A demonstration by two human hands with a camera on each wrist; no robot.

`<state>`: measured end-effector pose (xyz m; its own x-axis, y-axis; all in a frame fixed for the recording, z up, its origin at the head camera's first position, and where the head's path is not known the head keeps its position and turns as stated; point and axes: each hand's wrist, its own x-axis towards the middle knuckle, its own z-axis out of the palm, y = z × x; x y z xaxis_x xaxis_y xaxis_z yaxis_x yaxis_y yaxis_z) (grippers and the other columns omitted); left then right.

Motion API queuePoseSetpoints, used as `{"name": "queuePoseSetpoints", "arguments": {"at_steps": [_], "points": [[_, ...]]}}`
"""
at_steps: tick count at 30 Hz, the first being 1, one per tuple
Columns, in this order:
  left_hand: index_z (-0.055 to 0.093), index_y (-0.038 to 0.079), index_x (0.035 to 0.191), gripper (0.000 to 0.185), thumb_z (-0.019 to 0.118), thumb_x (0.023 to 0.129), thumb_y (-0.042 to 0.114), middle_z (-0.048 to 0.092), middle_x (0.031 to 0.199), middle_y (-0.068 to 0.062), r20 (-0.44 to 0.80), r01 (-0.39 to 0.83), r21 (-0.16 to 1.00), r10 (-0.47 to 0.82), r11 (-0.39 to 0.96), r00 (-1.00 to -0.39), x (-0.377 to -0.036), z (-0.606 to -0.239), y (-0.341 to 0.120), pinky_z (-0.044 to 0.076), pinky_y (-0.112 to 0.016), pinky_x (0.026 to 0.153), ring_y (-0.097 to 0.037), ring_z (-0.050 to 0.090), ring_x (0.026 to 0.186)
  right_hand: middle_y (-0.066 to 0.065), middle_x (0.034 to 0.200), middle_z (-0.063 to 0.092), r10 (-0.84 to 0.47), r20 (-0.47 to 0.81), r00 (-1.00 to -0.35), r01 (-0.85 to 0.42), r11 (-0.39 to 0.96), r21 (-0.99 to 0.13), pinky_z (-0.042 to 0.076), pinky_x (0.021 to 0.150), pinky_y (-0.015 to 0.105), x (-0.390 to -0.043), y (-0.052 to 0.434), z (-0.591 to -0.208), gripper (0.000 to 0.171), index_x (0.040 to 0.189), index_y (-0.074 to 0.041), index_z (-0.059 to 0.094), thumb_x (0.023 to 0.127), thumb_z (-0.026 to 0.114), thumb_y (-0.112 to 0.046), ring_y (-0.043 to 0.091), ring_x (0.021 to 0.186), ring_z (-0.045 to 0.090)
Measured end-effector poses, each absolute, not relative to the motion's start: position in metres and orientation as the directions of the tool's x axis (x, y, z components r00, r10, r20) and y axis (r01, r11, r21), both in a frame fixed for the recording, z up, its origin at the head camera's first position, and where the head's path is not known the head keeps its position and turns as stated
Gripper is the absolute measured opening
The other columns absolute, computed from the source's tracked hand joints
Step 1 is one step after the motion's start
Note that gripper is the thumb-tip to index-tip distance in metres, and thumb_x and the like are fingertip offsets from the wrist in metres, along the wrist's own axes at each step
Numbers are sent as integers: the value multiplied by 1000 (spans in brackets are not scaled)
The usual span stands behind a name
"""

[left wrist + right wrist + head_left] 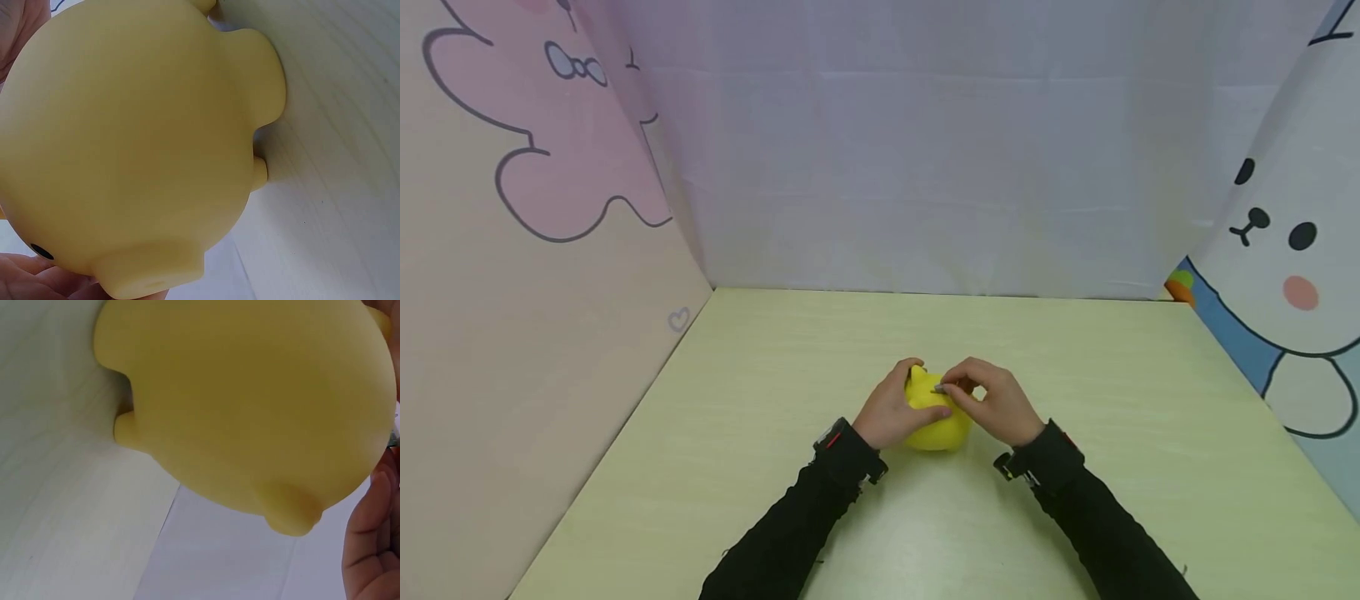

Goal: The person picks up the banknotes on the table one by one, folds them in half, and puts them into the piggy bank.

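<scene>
A yellow piggy bank [942, 435] stands on the table, its rounded side filling both wrist views. Snout and one black eye show low in the left wrist view. My left hand [891, 411] grips the bank from the left, thumb across its near side and fingers around the far side. Over its top, my right hand [997, 402] pinches a small grey piece [938, 388] between thumb and fingertips. A greenish edge of that piece [392, 439] shows at the right border of the right wrist view; I cannot tell whether it is a coin or folded paper.
The pale yellow table [760, 375] stretches around the bank. Behind it hangs a white curtain [925, 167]. Cartoon-printed panels stand on both sides, the left panel [550, 333] mostly pink and cream, the right panel [1285, 250] with a white animal face.
</scene>
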<state>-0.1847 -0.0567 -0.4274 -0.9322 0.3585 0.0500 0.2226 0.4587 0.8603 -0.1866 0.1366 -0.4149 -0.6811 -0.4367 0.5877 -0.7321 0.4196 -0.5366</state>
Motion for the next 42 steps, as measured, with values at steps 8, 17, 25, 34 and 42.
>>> {"name": "queuePoseSetpoints", "arguments": {"at_steps": [8, 17, 25, 34, 42], "points": [[31, 12, 137, 84, 72, 74, 49, 49, 113, -3, 55, 231, 854, 360, 467, -931, -187, -423, -56, 48, -25, 73, -16, 52, 88, -6, 85, 57, -462, 612, -642, -766, 431, -478, 47, 63, 22, -188, 137, -412, 14, 89, -12, 64, 80, 69, -4, 4, 71, 49], [31, 13, 137, 85, 73, 73, 49, 50, 114, -3, 56, 232, 843, 349, 486, -935, -188, -421, -55, 47, -26, 73, -16, 51, 87, -2, 86, 53, -459, 609, -647, -759, 469, -452, 48, 64, 24, -187, 137, -414, 13, 85, -14, 62, 80, 68, -3, 8, 73, 49], [32, 12, 137, 85, 73, 73, 49, 50, 114, -3, 63, 236, 842, 346, 485, -936, -187, -422, -53, 47, -26, 73, -17, 51, 87, -4, 85, 54, -453, 627, -634, -769, 457, -447, 48, 63, 26, -188, 141, -417, 17, 85, -15, 60, 79, 69, -3, 9, 72, 50], [30, 12, 138, 85, 72, 74, 47, 49, 116, -4, 67, 243, 842, 352, 482, -934, -187, -422, -53, 47, -26, 74, -16, 51, 88, -4, 85, 53, -463, 635, -619, -780, 455, -429, 48, 64, 25, -188, 141, -417, 18, 84, -16, 60, 78, 70, -2, 9, 73, 49], [30, 12, 139, 84, 73, 74, 46, 49, 118, -4, 55, 230, 848, 353, 477, -934, -188, -422, -53, 48, -26, 74, -16, 52, 89, -4, 86, 53, -463, 632, -622, -777, 464, -425, 47, 64, 24, -189, 140, -418, 15, 83, -15, 62, 78, 70, -3, 9, 74, 48]]}}
